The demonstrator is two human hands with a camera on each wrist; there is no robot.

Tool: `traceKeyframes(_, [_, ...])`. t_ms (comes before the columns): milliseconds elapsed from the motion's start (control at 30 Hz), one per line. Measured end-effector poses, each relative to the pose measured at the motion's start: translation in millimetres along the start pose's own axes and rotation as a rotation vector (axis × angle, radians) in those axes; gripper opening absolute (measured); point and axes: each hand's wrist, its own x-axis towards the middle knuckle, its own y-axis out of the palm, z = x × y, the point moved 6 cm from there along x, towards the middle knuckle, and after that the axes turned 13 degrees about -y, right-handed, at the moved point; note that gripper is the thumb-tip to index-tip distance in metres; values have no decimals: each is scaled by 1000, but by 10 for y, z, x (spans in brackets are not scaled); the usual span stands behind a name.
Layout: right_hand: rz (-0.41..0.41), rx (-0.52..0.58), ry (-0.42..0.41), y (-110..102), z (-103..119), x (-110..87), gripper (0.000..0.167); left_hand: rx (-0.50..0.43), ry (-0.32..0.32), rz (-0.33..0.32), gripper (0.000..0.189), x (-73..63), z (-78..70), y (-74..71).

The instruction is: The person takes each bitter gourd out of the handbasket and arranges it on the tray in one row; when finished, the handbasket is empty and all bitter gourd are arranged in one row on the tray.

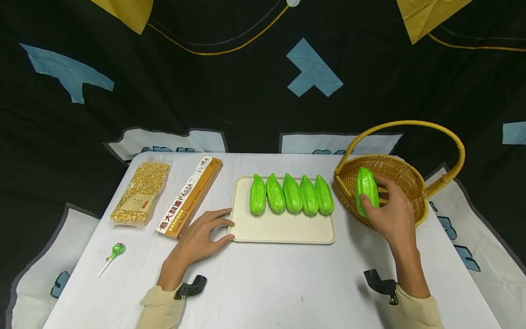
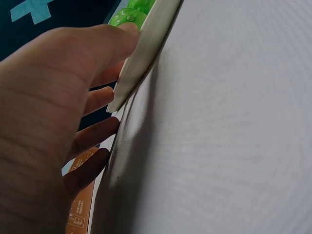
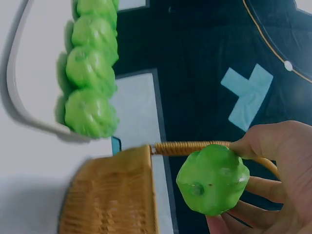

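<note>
My right hand (image 1: 392, 210) grips a bright green, ridged bitter melon (image 1: 367, 191) between thumb and fingers, over the wicker basket (image 1: 418, 178). In the right wrist view its rounded, stubbed end (image 3: 212, 180) faces the camera. A row of several matching bitter melons (image 1: 292, 194) lies side by side on the cream rectangular tray (image 1: 283, 230). At the tray's left edge rests my left hand (image 1: 201, 235), fingers spread and slightly bent, fingertips touching the rim. The left wrist view shows the thumb (image 2: 114, 46) up by the tray's side, the lower fingers off it.
Left of the tray lie an orange and white pasta box (image 1: 190, 197), a clear bag of yellow corn kernels (image 1: 142, 194) and a green-wrapped lollipop (image 1: 117, 250). The basket's tall arched handle (image 1: 404, 123) rises at the right. A dark patterned cloth (image 1: 246, 100) hangs behind the white table.
</note>
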Motion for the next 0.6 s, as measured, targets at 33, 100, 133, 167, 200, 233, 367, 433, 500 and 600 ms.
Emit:
traceKeyframes(33, [0,8,-7,33,27,-1,64,-3,-2,1,32,-3,2,0])
traceKeyframes(100, [3,21,-21,104,80,-2,63,-7,-2,0,33,-10,5,0])
traceKeyframes(133, [5,25,-30,140,106,-3,62,-7,-4,0,33,-14,7,-1])
traceKeyframes(167, [10,31,-40,179,135,-3,62,-6,-6,1,33,-18,8,-1])
traceKeyframes(200, [13,38,-51,218,165,-4,61,-7,-7,0,33,-23,8,-3])
traceKeyframes(233, [17,45,-59,261,194,-3,61,-6,-8,0,32,-27,8,-4])
traceKeyframes(367, [40,90,-79,435,319,-1,62,-6,-7,0,32,-35,2,-13])
traceKeyframes(433, [60,110,-82,526,381,4,63,-6,-3,-2,31,-33,1,-17])
traceKeyframes(500, [78,120,-86,608,437,8,63,-4,3,-3,31,-27,0,-18])
traceKeyframes(600, [102,142,-94,729,506,11,63,4,9,-3,31,-20,3,-10])
